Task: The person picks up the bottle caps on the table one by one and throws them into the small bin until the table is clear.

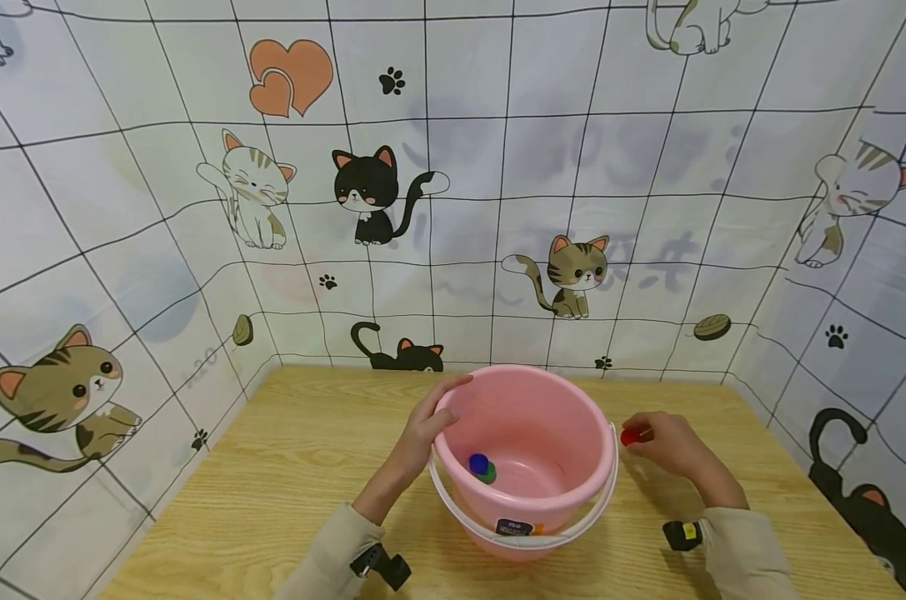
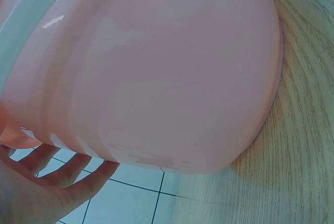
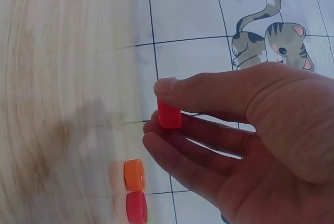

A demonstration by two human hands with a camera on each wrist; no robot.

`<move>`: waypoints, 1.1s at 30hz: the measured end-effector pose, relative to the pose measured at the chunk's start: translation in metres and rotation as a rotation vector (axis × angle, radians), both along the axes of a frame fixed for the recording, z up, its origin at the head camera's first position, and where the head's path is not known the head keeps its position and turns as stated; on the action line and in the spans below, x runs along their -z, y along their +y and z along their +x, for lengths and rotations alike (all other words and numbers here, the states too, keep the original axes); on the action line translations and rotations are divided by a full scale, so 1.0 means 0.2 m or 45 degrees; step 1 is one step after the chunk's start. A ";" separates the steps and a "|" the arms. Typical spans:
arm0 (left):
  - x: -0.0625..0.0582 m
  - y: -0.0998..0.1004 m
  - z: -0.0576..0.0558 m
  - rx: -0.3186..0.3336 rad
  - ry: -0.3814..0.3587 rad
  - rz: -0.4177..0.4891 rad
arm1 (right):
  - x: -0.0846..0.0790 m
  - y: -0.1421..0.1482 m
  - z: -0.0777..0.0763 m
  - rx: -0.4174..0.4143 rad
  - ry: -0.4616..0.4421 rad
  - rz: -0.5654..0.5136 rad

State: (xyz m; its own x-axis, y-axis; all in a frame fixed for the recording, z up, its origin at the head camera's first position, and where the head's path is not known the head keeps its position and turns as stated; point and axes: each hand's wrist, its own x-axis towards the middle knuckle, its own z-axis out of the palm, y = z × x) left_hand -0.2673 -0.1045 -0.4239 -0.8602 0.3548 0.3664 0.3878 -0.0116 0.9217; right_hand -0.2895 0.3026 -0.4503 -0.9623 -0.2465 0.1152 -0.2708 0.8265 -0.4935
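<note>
Thumb and fingers of the right hand [image 1: 666, 443] were clamped on a red cap [image 3: 169, 115], its longer side running twelve to six o'clock in the right wrist view, with the pink bucket [image 1: 535, 408] just beside it at nine o'clock. The left hand [image 1: 419, 426], farther from that cap, gripped the bucket's rim at ten o'clock. Inside, a blue cap [image 1: 478, 462] and a green cap [image 1: 488, 475] lay toward eight o'clock, while outside, an orange cap [image 3: 134, 176] sat on the worktop [image 1: 310, 450].
</note>
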 end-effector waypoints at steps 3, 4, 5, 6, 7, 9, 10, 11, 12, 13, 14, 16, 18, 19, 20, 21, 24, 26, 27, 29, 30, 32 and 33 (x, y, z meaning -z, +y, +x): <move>0.00 0.00 0.00 0.003 -0.007 0.002 | -0.01 0.00 0.00 -0.002 0.003 0.002; 0.00 0.00 0.00 0.003 -0.007 0.001 | -0.01 0.00 0.00 -0.002 0.004 0.002; 0.00 0.00 0.00 0.004 -0.008 0.001 | -0.01 0.00 0.00 -0.005 0.003 0.003; 0.01 0.00 0.00 0.003 -0.008 0.000 | -0.01 0.00 0.01 -0.002 0.002 0.003; 0.01 0.00 0.00 0.002 -0.009 -0.002 | -0.02 0.00 0.01 -0.003 0.002 0.003; 0.01 0.00 0.00 0.004 -0.010 -0.002 | -0.03 0.00 0.01 -0.005 0.005 0.004; 0.01 0.00 0.00 0.003 -0.010 -0.003 | -0.03 0.00 0.01 -0.006 0.007 0.005; 0.01 0.00 0.00 0.003 -0.012 -0.004 | -0.04 0.00 0.01 -0.005 0.010 0.005; 0.00 0.00 0.00 0.002 -0.014 -0.005 | -0.04 -0.01 0.01 -0.003 0.012 0.006; 0.00 0.00 0.01 0.002 -0.017 -0.003 | -0.05 -0.01 0.02 -0.004 0.014 0.006; 0.00 0.00 0.01 0.003 -0.018 -0.003 | -0.05 -0.01 0.02 -0.006 0.016 0.010; 0.00 0.00 0.01 0.006 -0.020 -0.001 | -0.06 -0.01 0.02 -0.001 0.015 0.011; 0.00 0.00 0.01 0.006 -0.019 0.001 | -0.06 -0.01 0.02 0.002 0.016 0.014; 0.00 0.00 0.01 0.006 -0.016 0.003 | -0.06 0.00 0.02 0.001 0.019 0.014; 0.00 0.00 0.01 0.006 -0.012 0.003 | -0.06 0.00 0.02 -0.003 0.023 0.015; 0.00 0.00 0.00 0.004 -0.010 0.003 | -0.05 0.00 0.02 -0.006 0.026 0.014; 0.00 0.00 0.00 0.002 -0.006 0.008 | -0.06 0.00 0.02 -0.018 0.043 0.009; -0.01 0.00 0.00 0.002 -0.011 0.011 | -0.07 0.00 0.03 -0.028 0.054 0.006; -0.01 0.00 0.00 0.004 -0.014 0.014 | -0.08 -0.01 0.04 -0.032 0.059 0.004; -0.01 0.00 0.01 0.008 -0.019 0.019 | -0.09 -0.01 0.04 -0.037 0.063 0.001; -0.01 0.01 0.01 0.010 -0.019 0.020 | -0.10 -0.01 0.05 -0.038 0.062 -0.001; -0.01 0.01 0.00 0.012 -0.015 0.020 | -0.10 -0.02 0.05 -0.036 0.055 0.000; -0.01 0.01 0.00 0.013 -0.013 0.019 | -0.10 -0.02 0.05 -0.031 0.051 0.000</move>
State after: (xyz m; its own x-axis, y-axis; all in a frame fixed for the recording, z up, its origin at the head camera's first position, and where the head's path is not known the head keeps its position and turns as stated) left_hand -0.2667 -0.1032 -0.4225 -0.8602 0.3579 0.3632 0.3785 -0.0293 0.9252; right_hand -0.2791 0.2994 -0.4293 -0.9505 -0.2702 0.1533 -0.3106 0.8195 -0.4816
